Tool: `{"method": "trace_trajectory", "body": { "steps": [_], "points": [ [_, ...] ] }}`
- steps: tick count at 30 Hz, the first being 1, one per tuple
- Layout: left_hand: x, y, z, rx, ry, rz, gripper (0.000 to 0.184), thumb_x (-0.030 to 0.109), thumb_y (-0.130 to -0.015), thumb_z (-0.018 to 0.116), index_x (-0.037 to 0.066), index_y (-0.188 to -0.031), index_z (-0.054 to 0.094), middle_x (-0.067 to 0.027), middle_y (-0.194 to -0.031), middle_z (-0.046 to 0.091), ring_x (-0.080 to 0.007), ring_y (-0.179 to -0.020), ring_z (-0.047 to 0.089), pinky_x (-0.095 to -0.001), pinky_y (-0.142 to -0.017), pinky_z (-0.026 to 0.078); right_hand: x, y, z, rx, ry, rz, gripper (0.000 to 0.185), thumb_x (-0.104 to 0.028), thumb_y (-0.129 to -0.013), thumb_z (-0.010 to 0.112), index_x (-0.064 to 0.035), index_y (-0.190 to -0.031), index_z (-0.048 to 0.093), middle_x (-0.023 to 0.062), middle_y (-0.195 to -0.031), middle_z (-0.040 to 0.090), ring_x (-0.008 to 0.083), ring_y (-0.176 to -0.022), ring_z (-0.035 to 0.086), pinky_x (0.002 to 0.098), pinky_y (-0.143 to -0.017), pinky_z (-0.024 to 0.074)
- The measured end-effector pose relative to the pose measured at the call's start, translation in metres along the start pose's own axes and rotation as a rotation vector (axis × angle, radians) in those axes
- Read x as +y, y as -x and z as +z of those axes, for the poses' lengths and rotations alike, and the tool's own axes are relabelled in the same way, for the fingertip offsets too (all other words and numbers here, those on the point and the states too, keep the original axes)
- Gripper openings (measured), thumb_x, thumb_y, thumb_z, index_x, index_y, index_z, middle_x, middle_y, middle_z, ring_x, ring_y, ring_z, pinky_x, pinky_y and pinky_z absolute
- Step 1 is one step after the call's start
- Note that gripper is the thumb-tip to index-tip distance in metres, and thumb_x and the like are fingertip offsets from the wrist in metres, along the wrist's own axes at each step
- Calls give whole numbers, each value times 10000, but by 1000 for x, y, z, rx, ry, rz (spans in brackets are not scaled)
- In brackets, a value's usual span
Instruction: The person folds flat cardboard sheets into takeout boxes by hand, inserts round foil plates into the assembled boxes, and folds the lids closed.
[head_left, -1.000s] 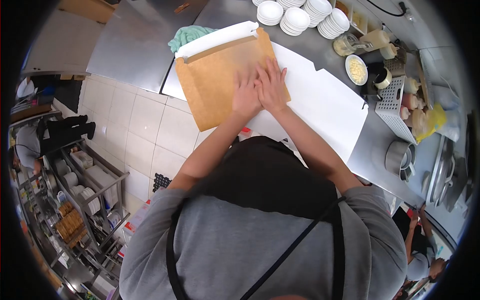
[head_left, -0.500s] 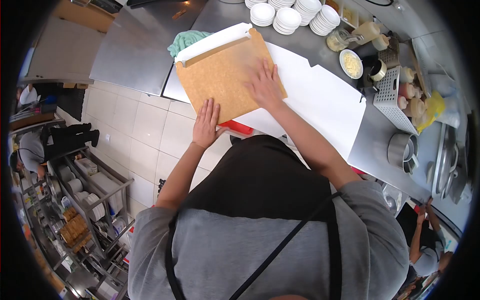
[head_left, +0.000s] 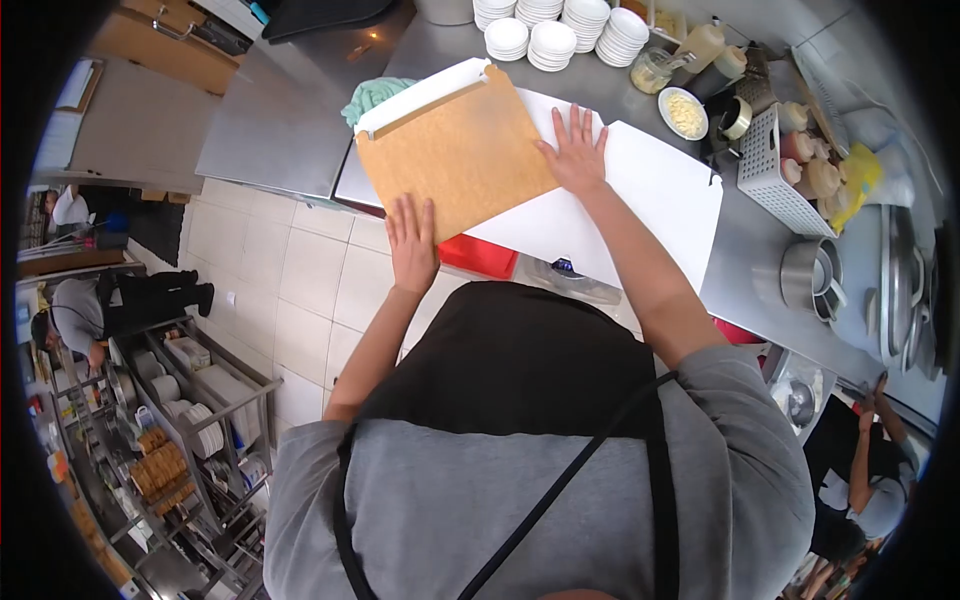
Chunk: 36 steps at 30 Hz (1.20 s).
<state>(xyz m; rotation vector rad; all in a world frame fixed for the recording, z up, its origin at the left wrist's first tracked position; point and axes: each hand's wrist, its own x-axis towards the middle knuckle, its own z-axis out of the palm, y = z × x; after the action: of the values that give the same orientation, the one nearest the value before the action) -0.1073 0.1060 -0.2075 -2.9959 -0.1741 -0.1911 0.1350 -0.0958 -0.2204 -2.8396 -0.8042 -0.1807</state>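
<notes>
A cardboard box blank (head_left: 455, 150), possibly a pizza box, lies on the steel counter with a brown panel facing up. Along its far edge stands a folded white flap (head_left: 430, 93). My left hand (head_left: 412, 243) rests with outstretched fingers on the near left corner of the brown panel. To the right spreads a white cardboard sheet (head_left: 660, 205), partly under the brown panel. My right hand (head_left: 580, 158) is laid flat on it, fingers spread, with the thumb by the brown panel's right edge. A green cloth (head_left: 375, 98) sits behind the box's far left corner.
Stacks of small white dishes (head_left: 553, 45) stand at the back. On the right are a bowl of pale shreds (head_left: 684, 114), a white basket of bottles (head_left: 775, 175) and metal pots (head_left: 808, 275). Co-workers (head_left: 880, 470) appear right and left, beside a rack (head_left: 225, 400).
My right hand has moved right, off the brown panel and onto the white sheet. My left hand stays at the near left corner. The camera view has shifted slightly.
</notes>
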Motion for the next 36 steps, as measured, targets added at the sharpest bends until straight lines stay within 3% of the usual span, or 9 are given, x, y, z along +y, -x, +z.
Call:
{"method": "trace_trajectory", "body": {
  "steps": [3, 4, 6, 10, 13, 14, 19, 29, 36],
  "points": [
    [4, -3, -18, 177, 621, -422, 1058, 250, -658, 766, 4, -1381, 34, -302, -1389, 129, -346, -1295, 224, -448, -1043, 191, 8, -5, -16, -111, -144, 13, 670, -571, -833, 382, -194, -1375, 267, 131, -1461, 86, 323, -1344, 51, 546, -1043, 64],
    [2, -4, -22, 185, 622, -423, 1058, 250, -658, 766, 4, -1381, 34, -302, -1389, 129, -346, -1295, 224, -448, -1043, 191, 6, -3, -26, -251, -272, 34, 686, -550, -814, 459, -182, -1368, 288, 130, -1460, 93, 330, -1341, 72, 518, -1053, 83],
    [-3, -7, -30, 342, 1498, -598, 1037, 127, -689, 736, 1, -1380, -27, -244, -1405, 153, -291, -1262, 292, -390, -1014, 275, 8, -7, -31, -298, -438, -25, 678, -483, -774, 539, -172, -1338, 329, 139, -1441, 153, 321, -1332, 118, 517, -1048, 111],
    [-13, 2, -32, 432, 1823, -616, 905, -23, -730, 653, -28, -1372, 14, -183, -1273, 426, -241, -1177, 404, -340, -972, 340, 19, 5, -49, -206, -989, -186, 479, -219, -732, 653, -115, -1168, 483, 125, -1286, 410, 265, -1232, 341, 397, -1016, 272],
    [-24, 29, -33, 171, 1590, -438, 611, -19, -759, 603, 35, -1308, 341, -127, -1238, 498, -251, -1228, 365, -364, -1005, 299, 25, 45, -73, -211, -939, -233, 309, -132, -761, 610, -84, -1055, 527, 90, -1131, 516, 210, -1127, 444, 303, -965, 336],
    [-29, 37, -28, -3, 1344, -303, 537, -10, -754, 599, 72, -1263, 451, -102, -1257, 493, -258, -1260, 330, -384, -1021, 277, 44, 49, -42, -444, -1298, -223, 281, -43, -765, 547, -82, -1042, 538, 87, -1140, 531, 217, -1117, 459, 319, -955, 353],
    [-46, 19, -26, -29, 297, 276, 602, -64, -661, 538, 168, -1215, 513, -16, -1379, 353, -308, -1321, 198, -502, -1061, 148, 40, 54, -60, -145, -244, -732, 485, 7, -727, 516, -181, -1174, 512, 34, -1326, 411, 263, -1260, 325, 391, -1065, 224],
    [-54, -19, -10, 36, 712, 331, 407, 171, -761, 582, 152, -1166, 556, -65, -1222, 526, -241, -1210, 420, -411, -1058, 232, 28, 20, -74, -119, 199, -1076, 546, -12, -786, 433, -265, -1270, 416, -25, -1372, 348, 222, -1287, 290, 401, -1089, 197],
    [-62, -17, -9, -79, 1022, 242, 383, 180, -752, 598, 125, -1130, 579, -77, -1197, 546, -264, -1199, 434, -411, -1065, 218, 33, 13, -67, -247, -568, -940, 433, -47, -659, 643, -108, -1082, 581, 65, -1105, 587, 231, -1039, 544, 328, -919, 418]
  ]
}}
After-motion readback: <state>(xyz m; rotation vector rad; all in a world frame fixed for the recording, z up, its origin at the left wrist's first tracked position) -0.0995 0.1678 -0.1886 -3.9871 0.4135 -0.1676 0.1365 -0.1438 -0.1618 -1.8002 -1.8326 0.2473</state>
